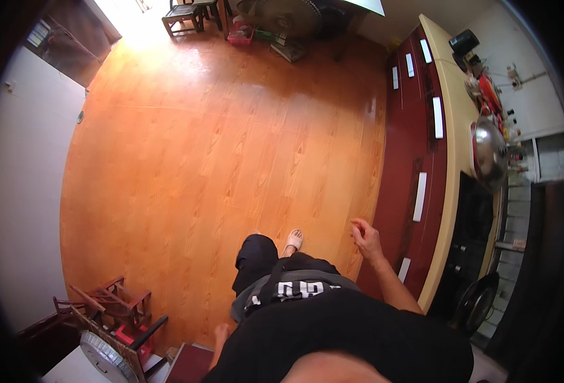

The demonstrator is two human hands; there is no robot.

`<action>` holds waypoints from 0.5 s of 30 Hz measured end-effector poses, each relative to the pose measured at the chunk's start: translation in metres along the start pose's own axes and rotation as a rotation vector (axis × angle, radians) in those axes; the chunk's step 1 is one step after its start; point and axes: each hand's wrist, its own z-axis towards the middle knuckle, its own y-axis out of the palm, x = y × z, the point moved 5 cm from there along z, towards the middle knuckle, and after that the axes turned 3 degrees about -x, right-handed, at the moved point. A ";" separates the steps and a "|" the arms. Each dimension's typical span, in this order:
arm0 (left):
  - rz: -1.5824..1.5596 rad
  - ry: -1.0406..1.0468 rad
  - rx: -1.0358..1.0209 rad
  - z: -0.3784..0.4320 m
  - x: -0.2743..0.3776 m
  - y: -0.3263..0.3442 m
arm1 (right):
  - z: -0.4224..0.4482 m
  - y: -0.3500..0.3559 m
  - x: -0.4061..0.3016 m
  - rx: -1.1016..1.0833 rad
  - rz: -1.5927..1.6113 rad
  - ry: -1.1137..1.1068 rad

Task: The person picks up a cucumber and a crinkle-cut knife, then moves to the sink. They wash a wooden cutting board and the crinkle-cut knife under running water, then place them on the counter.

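My right hand [367, 239] hangs in the air beside the dark red cabinet fronts [406, 143], fingers loosely curled, with nothing seen in it. At the lower left of my body, my left hand [221, 332] is small and partly hidden by my black shirt; its fingers are hard to make out. It is near a dark red box-like surface [191, 364]. One foot in a light slipper [294, 240] is forward on the wood-patterned floor [215, 167].
A yellow counter [454, 119] along the right bears a metal wok lid [490, 148] and a black stove [471, 210]. Wooden chairs [119, 301] stand at lower left. At the top are a small chair [181, 14] and a pink basket [240, 34].
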 end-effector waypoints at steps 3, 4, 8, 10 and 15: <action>0.009 -0.097 -0.049 -0.001 0.020 0.035 | 0.099 0.010 -0.061 -0.073 0.079 0.007; 0.011 -0.121 -0.060 0.008 0.034 0.035 | 0.123 0.022 -0.075 -0.099 0.122 0.034; -0.084 -0.122 -0.082 0.087 0.107 0.019 | 0.204 0.066 -0.140 -0.129 0.101 0.034; -0.248 -0.089 -0.093 0.139 0.151 -0.005 | 0.232 0.084 -0.143 -0.127 0.014 0.008; -0.571 -0.297 0.080 0.258 0.270 -0.111 | 0.308 0.089 -0.170 -0.079 -0.077 0.027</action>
